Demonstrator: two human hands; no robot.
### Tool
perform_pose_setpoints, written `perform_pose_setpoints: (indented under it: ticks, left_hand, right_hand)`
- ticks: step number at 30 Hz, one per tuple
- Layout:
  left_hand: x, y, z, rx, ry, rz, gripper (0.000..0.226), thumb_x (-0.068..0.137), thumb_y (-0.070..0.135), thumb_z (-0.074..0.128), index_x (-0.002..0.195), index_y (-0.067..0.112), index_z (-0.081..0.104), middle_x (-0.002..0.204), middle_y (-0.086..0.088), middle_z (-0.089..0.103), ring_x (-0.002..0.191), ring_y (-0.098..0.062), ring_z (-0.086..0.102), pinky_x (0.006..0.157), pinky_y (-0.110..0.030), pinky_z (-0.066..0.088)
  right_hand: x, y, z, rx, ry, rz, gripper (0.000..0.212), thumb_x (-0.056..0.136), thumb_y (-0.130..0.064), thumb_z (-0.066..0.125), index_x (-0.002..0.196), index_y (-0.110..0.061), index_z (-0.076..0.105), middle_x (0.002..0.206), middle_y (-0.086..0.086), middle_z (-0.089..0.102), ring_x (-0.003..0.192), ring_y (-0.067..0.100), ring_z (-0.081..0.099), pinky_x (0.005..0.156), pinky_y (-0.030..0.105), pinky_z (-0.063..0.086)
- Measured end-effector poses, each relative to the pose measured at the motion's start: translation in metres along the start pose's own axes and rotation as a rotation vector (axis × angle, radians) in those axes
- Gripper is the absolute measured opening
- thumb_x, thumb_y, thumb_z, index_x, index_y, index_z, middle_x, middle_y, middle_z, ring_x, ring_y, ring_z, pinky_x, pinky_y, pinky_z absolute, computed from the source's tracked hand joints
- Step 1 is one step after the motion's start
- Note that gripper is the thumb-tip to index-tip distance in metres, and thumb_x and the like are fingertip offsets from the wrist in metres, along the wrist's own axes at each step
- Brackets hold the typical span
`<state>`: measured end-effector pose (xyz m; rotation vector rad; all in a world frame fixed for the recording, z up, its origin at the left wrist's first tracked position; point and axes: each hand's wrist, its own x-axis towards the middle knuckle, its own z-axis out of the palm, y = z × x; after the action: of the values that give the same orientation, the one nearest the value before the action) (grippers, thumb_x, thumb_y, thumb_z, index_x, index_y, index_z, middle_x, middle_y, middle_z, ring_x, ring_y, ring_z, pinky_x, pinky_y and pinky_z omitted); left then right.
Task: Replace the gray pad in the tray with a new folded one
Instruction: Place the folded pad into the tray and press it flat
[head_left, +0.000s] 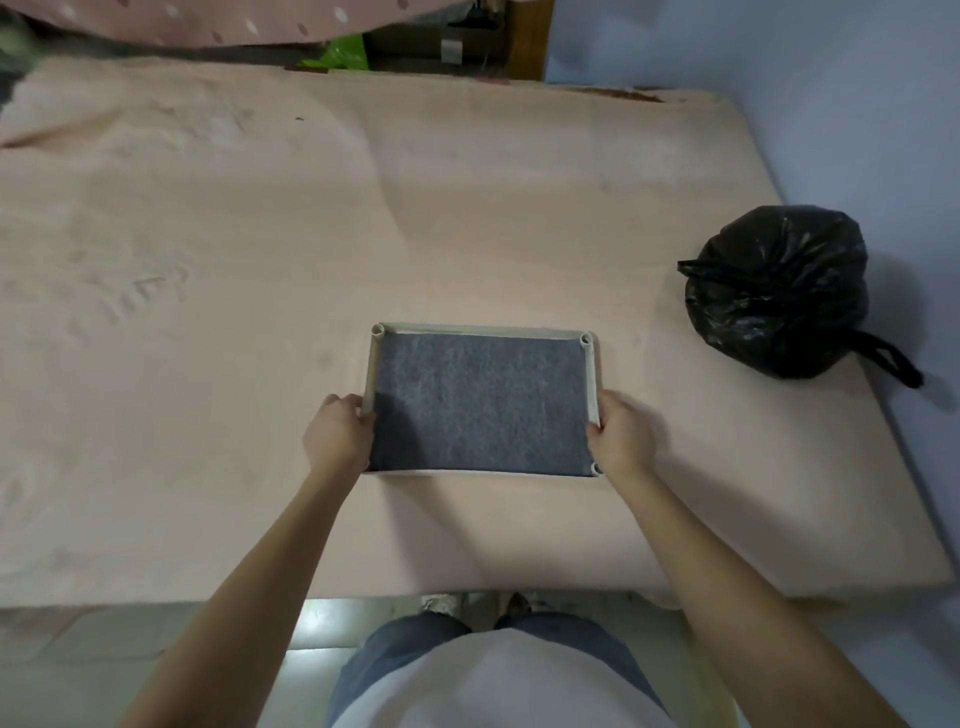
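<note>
1. Both bare forearms reach forward, converging slightly toward the hands.
2. Left hand (340, 434) — fingers curled around the left side wall of the tray (483, 328), thumb on top.
3. Right hand (621, 436) — mirrors it, gripping the opposite wall, fingertips hooked over the rim.

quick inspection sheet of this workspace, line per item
surface: pink mattress, bare, faint dents at left
job's things: tray lies flat on the mattress; gray pad fills it; no new folded pad seen
clutter: tied black plastic bag on the mattress, right of the tray and apart from it
hands: left hand grips the tray's left wall; right hand grips its right wall
cables: nothing seen
surroundings: pale blue wall at right; pink dotted fabric and a green bag beyond the far edge; tiled floor below
</note>
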<state>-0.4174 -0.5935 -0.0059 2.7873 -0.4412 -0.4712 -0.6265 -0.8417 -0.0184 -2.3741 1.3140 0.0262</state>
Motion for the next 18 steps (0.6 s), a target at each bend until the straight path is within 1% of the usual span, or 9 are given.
perform_pose_setpoints:
  ticks: [2, 4, 8, 12, 15, 18]
  left_hand:
    - [-0.0005, -0.0007, 0.0008, 0.042, 0.003, 0.048, 0.029, 0.097, 0.025, 0.043, 0.109, 0.007, 0.062, 0.105, -0.015, 0.053, 0.091, -0.036, 0.058, 0.065, -0.034, 0.039]
    - [-0.0025, -0.0007, 0.0019, 0.070, 0.010, 0.085, 0.029, 0.099, 0.022, 0.036, 0.113, 0.006, 0.056, 0.103, -0.017, 0.051, 0.087, -0.038, 0.058, 0.063, -0.035, 0.037]
    - [-0.0050, -0.0055, 0.0042, 0.096, -0.032, 0.095, 0.029, 0.099, 0.019, 0.033, 0.123, 0.010, 0.045, 0.104, -0.014, 0.051, 0.086, -0.037, 0.058, 0.062, -0.036, 0.039]
    - [-0.0036, -0.0068, 0.0038, 0.089, -0.033, 0.071, 0.033, 0.098, 0.019, 0.034, 0.129, 0.014, 0.044, 0.107, -0.014, 0.050, 0.088, -0.037, 0.058, 0.063, -0.036, 0.040]
    - [-0.0049, -0.0066, 0.0034, 0.079, -0.024, 0.068, 0.033, 0.098, 0.020, 0.034, 0.129, 0.014, 0.044, 0.105, -0.015, 0.049, 0.086, -0.037, 0.058, 0.063, -0.036, 0.040]
    - [-0.0041, -0.0057, 0.0015, 0.082, -0.022, 0.059, 0.032, 0.098, 0.020, 0.034, 0.128, 0.014, 0.045, 0.105, -0.015, 0.049, 0.084, -0.038, 0.057, 0.062, -0.035, 0.039]
  right_hand:
    - [-0.0040, 0.0007, 0.0035, 0.011, 0.012, -0.004, 0.038, 0.088, -0.009, 0.055, 0.125, -0.012, 0.056, 0.107, 0.012, 0.066, 0.092, 0.034, 0.061, 0.069, 0.032, 0.044]
    - [-0.0064, 0.0000, 0.0062, 0.049, 0.030, 0.012, 0.040, 0.089, -0.007, 0.054, 0.128, -0.012, 0.054, 0.111, 0.011, 0.066, 0.096, 0.034, 0.061, 0.071, 0.031, 0.043]
    - [-0.0069, -0.0033, 0.0070, 0.054, 0.062, 0.020, 0.040, 0.088, -0.006, 0.054, 0.127, -0.013, 0.056, 0.112, 0.011, 0.066, 0.098, 0.033, 0.060, 0.070, 0.027, 0.039]
    - [-0.0039, -0.0050, 0.0056, 0.099, 0.059, 0.038, 0.041, 0.087, -0.006, 0.055, 0.126, -0.017, 0.058, 0.109, 0.011, 0.069, 0.095, 0.034, 0.062, 0.073, 0.030, 0.045]
    - [-0.0032, -0.0059, 0.0050, 0.103, 0.052, 0.052, 0.042, 0.087, -0.007, 0.056, 0.127, -0.017, 0.057, 0.109, 0.011, 0.069, 0.095, 0.034, 0.062, 0.076, 0.032, 0.047]
    - [-0.0029, -0.0059, 0.0054, 0.134, 0.048, 0.041, 0.040, 0.086, -0.007, 0.057, 0.124, -0.018, 0.059, 0.106, 0.010, 0.069, 0.093, 0.034, 0.062, 0.075, 0.033, 0.050]
